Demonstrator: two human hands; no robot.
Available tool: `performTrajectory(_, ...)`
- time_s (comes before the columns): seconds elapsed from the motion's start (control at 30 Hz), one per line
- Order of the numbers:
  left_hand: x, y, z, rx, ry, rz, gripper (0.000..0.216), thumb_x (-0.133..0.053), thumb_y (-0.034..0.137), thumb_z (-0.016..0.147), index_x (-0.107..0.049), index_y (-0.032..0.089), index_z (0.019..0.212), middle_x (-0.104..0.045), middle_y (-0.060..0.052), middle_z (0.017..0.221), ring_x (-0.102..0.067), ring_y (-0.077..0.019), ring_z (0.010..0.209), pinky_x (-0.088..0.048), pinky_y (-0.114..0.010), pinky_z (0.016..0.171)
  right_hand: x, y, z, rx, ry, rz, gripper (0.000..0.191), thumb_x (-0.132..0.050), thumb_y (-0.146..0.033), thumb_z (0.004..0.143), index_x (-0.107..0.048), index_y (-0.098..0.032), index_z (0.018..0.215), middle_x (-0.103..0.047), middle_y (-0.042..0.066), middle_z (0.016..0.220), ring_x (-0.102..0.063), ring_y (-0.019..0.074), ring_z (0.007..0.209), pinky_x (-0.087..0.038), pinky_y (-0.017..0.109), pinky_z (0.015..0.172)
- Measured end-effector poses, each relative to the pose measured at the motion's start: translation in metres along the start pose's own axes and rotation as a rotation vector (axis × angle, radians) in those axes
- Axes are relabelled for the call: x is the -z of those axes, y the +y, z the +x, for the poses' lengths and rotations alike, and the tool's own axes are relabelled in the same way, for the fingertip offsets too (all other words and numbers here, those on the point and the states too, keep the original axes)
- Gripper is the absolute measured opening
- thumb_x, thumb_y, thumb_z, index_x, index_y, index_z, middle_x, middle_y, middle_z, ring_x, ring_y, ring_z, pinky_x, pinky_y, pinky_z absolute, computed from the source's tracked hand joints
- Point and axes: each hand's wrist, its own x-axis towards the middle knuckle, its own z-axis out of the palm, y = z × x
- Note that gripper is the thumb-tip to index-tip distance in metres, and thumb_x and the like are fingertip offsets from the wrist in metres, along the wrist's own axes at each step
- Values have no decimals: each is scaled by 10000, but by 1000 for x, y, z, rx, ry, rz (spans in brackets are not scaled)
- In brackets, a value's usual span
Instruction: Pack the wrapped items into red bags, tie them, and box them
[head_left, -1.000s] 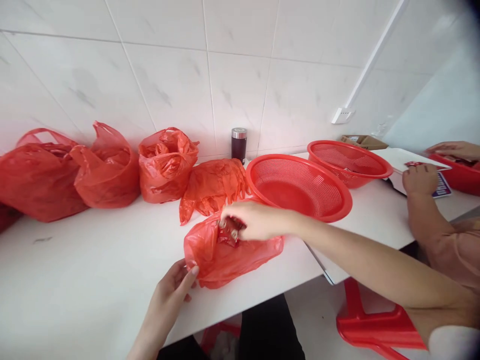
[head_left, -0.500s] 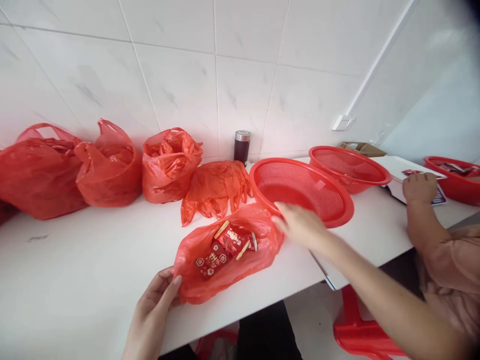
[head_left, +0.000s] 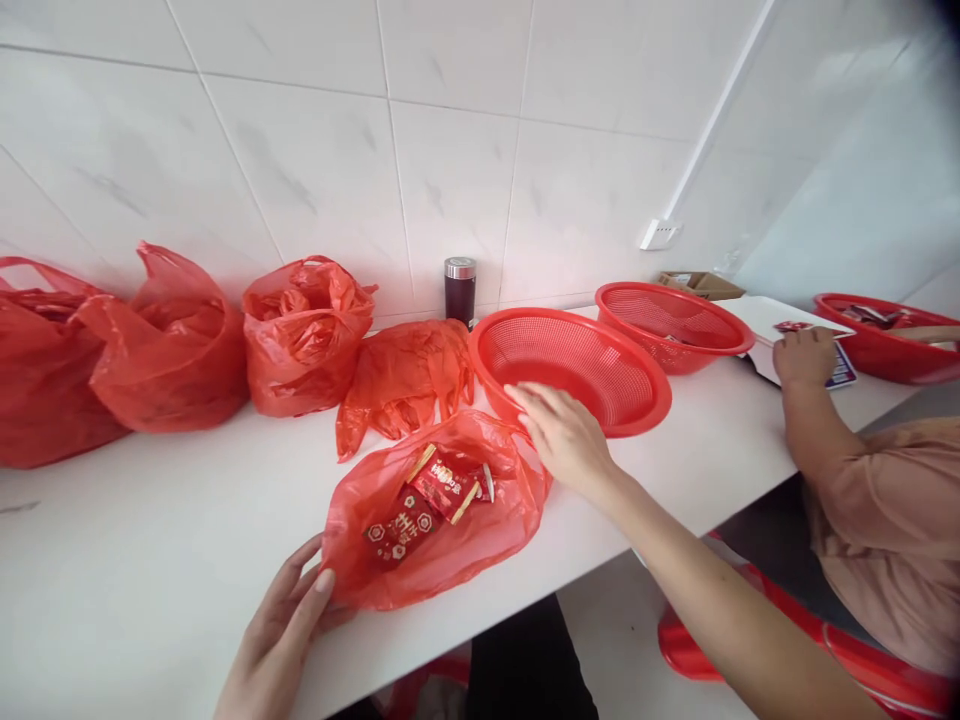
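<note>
Holding a red bag [head_left: 457, 545] open at lower centre, its packets all inside.
Small red packets [head_left: 433, 492] are lying in the bag, and the mesh basket [head_left: 592, 365] at centre right is sitting empty. Left hand [head_left: 281, 625] is pressing the bag's lower-left edge onto the table [head_left: 150, 530], fingers flat and ungripped; right hand [head_left: 566, 440] is hovering slack and empty between bag mouth and basket rim.

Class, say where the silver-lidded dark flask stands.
Head view, centre: the flask stands by the wall, behind the crumpled red bag and the near basket.
</note>
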Motion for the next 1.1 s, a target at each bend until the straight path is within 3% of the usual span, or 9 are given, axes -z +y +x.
performTrajectory(0.13, 2, -3, 0, -8, -31, -44, 573, -717, 497, 722, -599, 242, 1221, -718, -76, 1063, -680, -290, 934, -577, -367, 777, -6, -5, -2, 79, 172, 216, 266, -445, -205, 945, -579, -231, 1173, -621, 80, 1143, -581, 209, 1078, -473, 359, 936)
performTrajectory(0.3, 10, -14, 7, 5, -74, -182, 363, -765, 393, 722, -650, 223, 1022, -695, -50, 1093, -669, -220, 933, -573, -276, 764, -18, -13, -33, -175, -219, 201, 497, -578, -307, 870, -441, -206, 1337, -586, 142, 1218, -583, 299, 1089, -500, 455, 867)
performTrajectory(0.4, 14, -1, 11, 19, 35, -299, 401, -861, 332, 594, -661, 224, 925, -717, 2, 864, -660, -144, 759, -574, -213, 657, -11, -7, -36, -296, -511, 433, 510, -546, -264, 871, -417, -226, 1362, -627, 121, 1172, -643, 256, 980, -527, 406, 803)
performTrajectory(0.47, 18, 23, 14, -31, 143, -399, 453, -909, 285, 484, -673, 225, 866, -707, 37, 768, -636, -107, 692, -565, -171, 613, 6, -4, -23, -314, -560, 650, 429, -530, -271, 878, -470, -234, 1301, -645, 91, 1139, -659, 212, 915, -538, 345, 751)
performTrajectory(0.57, 23, 79, 17, -246, 225, -490, 387, -896, 200, 479, -689, 214, 805, -703, 59, 727, -627, -90, 703, -570, -159, 640, 43, -3, 14, -352, -437, 788, 346, -542, -325, 879, -514, -221, 1209, -668, 59, 1001, -654, 168, 749, -533, 287, 617)
performTrajectory(0.67, 19, 138, 16, -521, 115, -469, 206, -737, 92, 703, -694, 230, 850, -709, 63, 779, -637, -88, 763, -577, -199, 697, 75, -7, 56, -314, -271, 795, 329, -567, -340, 876, -526, -234, 1185, -659, 20, 869, -632, 146, 678, -522, 271, 590)
performTrajectory(0.8, 6, 184, 12, -825, 56, -426, 278, -637, 12, 780, -687, 223, 954, -709, 46, 817, -646, -92, 764, -556, -208, 651, 94, -18, 96, -209, 26, 756, 253, -557, -304, 889, -541, -228, 1130, -621, -16, 752, -610, 130, 682, -502, 265, 637)
performTrajectory(0.97, 2, 198, 18, -726, -69, -250, 158, -680, 82, 788, -676, 155, 928, -693, -4, 807, -639, -113, 705, -515, -197, 572, 110, -35, 111, -136, -209, 715, 199, -616, -258, 850, -558, -204, 1032, -578, -35, 666, -530, 100, 550, -437, 237, 543)
performTrajectory(1.1, 19, 204, 28, -762, -51, -21, 242, -699, 187, 796, -679, 137, 1032, -696, -17, 856, -632, -120, 691, -504, -216, 588, 129, -43, 114, -136, -102, 714, 198, -581, -261, 876, -537, -229, 1067, -539, -57, 618, -491, 93, 490, -401, 232, 507)
